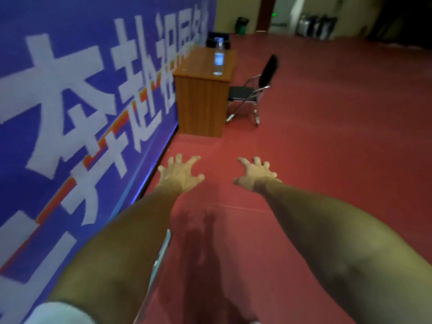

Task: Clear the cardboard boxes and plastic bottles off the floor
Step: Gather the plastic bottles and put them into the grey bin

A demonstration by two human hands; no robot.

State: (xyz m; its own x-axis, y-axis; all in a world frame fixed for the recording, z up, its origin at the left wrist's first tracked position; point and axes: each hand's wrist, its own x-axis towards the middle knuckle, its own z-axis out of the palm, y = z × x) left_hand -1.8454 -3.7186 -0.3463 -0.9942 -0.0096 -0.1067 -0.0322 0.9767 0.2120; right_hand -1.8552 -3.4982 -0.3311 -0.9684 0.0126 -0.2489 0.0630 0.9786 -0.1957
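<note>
Over the red floor (327, 141), beside the blue banner (70, 108), I see both arms stretched forward. The left hand (180, 175) and right hand (254, 175) hover palm down, fingers (195, 159) spread wide and slightly bent, holding nothing. A clear plastic bottle (218, 58) with a blue label stands upright by the near right corner of the wooden worktop (201, 66), which stands against the banner. A black folding chair (254, 90) sits just beside the worktop's right edge.
</note>
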